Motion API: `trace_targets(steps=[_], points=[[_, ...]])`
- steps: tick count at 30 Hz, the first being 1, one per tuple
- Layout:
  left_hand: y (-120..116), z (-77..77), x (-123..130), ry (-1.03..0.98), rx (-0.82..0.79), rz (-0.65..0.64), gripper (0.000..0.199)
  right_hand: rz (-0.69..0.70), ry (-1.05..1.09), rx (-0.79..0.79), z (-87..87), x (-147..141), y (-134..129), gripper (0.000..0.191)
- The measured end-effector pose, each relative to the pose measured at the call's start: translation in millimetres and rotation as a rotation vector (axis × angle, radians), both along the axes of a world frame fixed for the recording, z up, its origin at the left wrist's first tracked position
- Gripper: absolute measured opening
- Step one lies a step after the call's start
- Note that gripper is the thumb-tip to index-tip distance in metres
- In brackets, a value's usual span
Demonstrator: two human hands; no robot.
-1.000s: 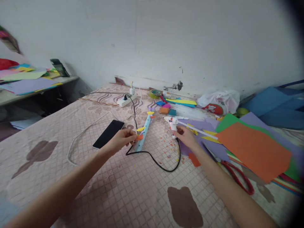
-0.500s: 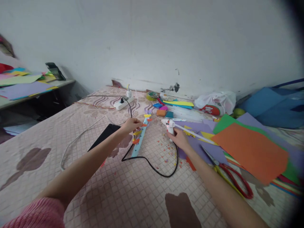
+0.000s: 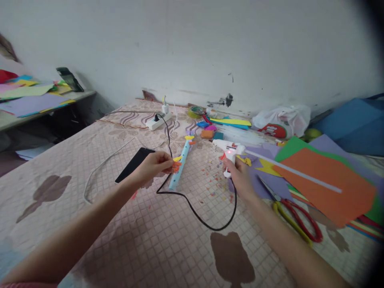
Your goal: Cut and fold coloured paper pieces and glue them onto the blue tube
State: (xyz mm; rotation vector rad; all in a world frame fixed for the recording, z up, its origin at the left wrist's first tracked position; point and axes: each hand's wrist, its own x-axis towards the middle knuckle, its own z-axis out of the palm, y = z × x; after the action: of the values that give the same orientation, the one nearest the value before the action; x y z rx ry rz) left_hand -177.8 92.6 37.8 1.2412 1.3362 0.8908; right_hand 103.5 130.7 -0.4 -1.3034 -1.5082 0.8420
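My left hand (image 3: 156,166) is closed in a pinch on a small orange paper piece (image 3: 177,166) at the left edge of a light blue paper strip (image 3: 180,168). The strip has dark dots along it and lies on the patterned cloth. A yellow paper piece (image 3: 189,137) sits at the strip's far end. A white hot glue gun (image 3: 230,149), its small light glowing red, is gripped by my right hand (image 3: 240,176) to the right of the strip. A long glue stick (image 3: 297,173) sticks out of its back. The nozzle points left.
A black cord (image 3: 192,210) loops across the cloth from the gun. Scissors (image 3: 295,216) and coloured paper sheets (image 3: 324,180) lie at the right. Behind are a power strip (image 3: 159,121) and tape roll (image 3: 195,111). A dark flat object (image 3: 132,162) lies beside my left forearm.
My left hand has shifted down along the strip to a lower orange piece. My right hand has moved right with the glue gun, which has turned so its side shows. The view has shifted slightly.
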Motion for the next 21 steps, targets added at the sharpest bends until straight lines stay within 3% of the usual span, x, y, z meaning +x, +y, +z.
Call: trace_targets(steps=[5,10,15,21], points=[[-36,-9.0,-3,0.095,0.039,-0.002,0.023,0.144,0.195,-0.241,13.0,-6,-54,0.035],[-47,-23.4,-3,0.185,0.037,-0.025,0.025,0.269,0.014,-0.238,12.7,-13,-91,0.032],[-48,-28.2,1,0.249,0.024,-0.041,0.024,0.376,-0.137,-0.124,13.7,-20,-106,0.028],[-51,-31.5,1,0.288,0.116,-0.041,0.024,0.417,-0.184,-0.154,7.2,-23,-106,0.027]])
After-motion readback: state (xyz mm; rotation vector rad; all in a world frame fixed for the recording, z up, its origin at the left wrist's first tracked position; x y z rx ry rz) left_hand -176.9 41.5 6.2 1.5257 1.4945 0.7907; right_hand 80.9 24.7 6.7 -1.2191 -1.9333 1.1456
